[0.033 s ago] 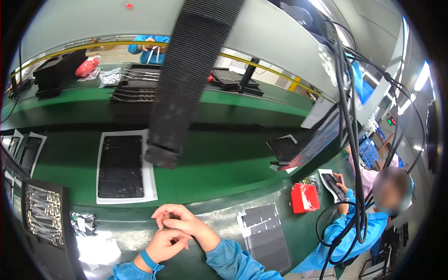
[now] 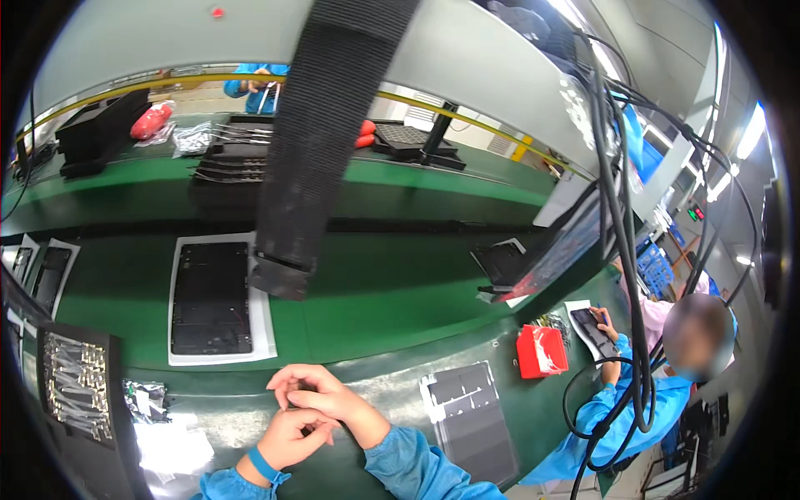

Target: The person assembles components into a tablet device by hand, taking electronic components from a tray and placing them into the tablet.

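Observation:
My two hands meet above the near green bench, fingers curled and touching. My left hand (image 2: 292,437), with a blue band at the wrist, is closed. Its fingertips lie against the underside of my right hand (image 2: 323,395), which is also closed, its fingers bent inward. Whatever is between the fingers, if anything, is hidden or too small to make out. Beyond them, a black flat panel (image 2: 212,298) lies on a white sheet on the green surface. To the right is a dark rectangular panel (image 2: 477,429) with white strips across its upper part.
A black tray of metal-ended cables (image 2: 77,387) stands at left, beside small plastic bags (image 2: 147,402). A red bin (image 2: 540,352) sits at right, near a co-worker in blue (image 2: 646,417) handling a dark panel. A black ribbed strap (image 2: 304,158) hangs in front; black cables (image 2: 629,275) dangle at right.
The whole view has shifted slightly, so things sit a little further left. My hands keep the same pose.

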{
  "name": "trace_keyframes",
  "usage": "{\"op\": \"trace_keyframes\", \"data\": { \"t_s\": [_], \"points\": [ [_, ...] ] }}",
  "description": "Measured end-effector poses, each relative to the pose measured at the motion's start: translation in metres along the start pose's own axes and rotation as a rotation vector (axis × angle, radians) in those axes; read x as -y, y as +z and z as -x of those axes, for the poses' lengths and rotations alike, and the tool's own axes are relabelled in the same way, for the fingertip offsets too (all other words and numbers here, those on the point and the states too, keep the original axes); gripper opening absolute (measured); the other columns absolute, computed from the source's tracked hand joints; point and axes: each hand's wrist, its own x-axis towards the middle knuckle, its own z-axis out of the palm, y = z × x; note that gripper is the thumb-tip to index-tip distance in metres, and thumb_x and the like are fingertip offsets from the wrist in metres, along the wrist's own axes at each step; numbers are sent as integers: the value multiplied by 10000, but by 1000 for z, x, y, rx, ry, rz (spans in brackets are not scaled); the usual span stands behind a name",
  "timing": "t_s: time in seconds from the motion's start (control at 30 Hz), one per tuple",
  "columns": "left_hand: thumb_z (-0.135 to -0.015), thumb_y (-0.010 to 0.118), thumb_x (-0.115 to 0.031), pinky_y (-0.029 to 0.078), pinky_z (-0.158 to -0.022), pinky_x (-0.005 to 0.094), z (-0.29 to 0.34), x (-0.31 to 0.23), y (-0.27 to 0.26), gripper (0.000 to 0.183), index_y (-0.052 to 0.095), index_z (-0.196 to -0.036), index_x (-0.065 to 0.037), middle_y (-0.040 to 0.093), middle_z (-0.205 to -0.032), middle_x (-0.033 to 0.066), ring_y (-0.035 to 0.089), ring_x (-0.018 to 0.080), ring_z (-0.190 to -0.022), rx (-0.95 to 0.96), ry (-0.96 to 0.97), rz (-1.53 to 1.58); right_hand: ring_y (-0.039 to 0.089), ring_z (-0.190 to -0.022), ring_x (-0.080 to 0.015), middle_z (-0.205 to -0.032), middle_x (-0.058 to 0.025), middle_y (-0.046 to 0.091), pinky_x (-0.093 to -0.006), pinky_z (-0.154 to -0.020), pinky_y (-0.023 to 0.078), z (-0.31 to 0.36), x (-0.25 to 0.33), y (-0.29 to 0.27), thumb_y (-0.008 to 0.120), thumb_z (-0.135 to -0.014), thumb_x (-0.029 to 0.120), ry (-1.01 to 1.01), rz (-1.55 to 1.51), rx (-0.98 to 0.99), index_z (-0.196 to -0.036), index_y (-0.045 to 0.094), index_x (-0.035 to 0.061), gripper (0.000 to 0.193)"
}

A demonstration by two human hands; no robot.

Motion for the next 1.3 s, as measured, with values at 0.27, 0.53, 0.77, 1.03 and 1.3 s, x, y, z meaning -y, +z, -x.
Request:
{"op": "trace_keyframes", "data": {
  "t_s": [0.27, 0.53, 0.77, 1.03, 1.3],
  "points": [
    [-941, 596, -32, 541, -672, 242, 6, 0, -4, 146, 717, -1004, 23, 724, -780, 70, 688, 119, -712, -31, -17, -11, 572, -786, -84, -857, -44, 641, -245, -730, 465, -7, -6, 6, 573, -916, 99, 8, -76, 26, -1153, 633, 17, 258],
    [-931, 568, 0, 547, -693, 261, -1, 9, 0, 159, 706, -1001, 36, 706, -776, 82, 680, 142, -725, -36, -4, 77, 586, -807, -100, -864, -42, 639, -254, -737, 478, -5, -13, -2, 552, -866, 50, -31, -61, -9, -1132, 639, 27, 281],
    [-1002, 563, -83, 496, -714, 244, 8, 0, -9, 167, 688, -1009, 28, 663, -801, 42, 609, 121, -747, -50, -41, -11, 598, -786, -121, -839, -42, 620, -268, -713, 477, -18, -25, 7, 525, -861, 4, -44, -139, -6, -1074, 606, 25, 229],
    [-998, 568, -76, 499, -717, 247, 3, -4, -6, 161, 679, -1004, 40, 668, -814, 60, 618, 136, -748, -15, 22, -55, 593, -739, -112, -800, -30, 609, -250, -665, 466, -17, -24, 6, 535, -829, 30, -47, -138, -39, -1049, 604, 27, 230],
    [-999, 559, -71, 500, -728, 252, 4, -8, -6, 169, 677, -1017, 48, 674, -835, 68, 623, 143, -771, -12, 9, -82, 599, -770, -109, -825, -36, 618, -256, -684, 467, -17, -21, 5, 521, -844, 4, -27, -131, -20, -1054, 606, 30, 228]
  ]
}}
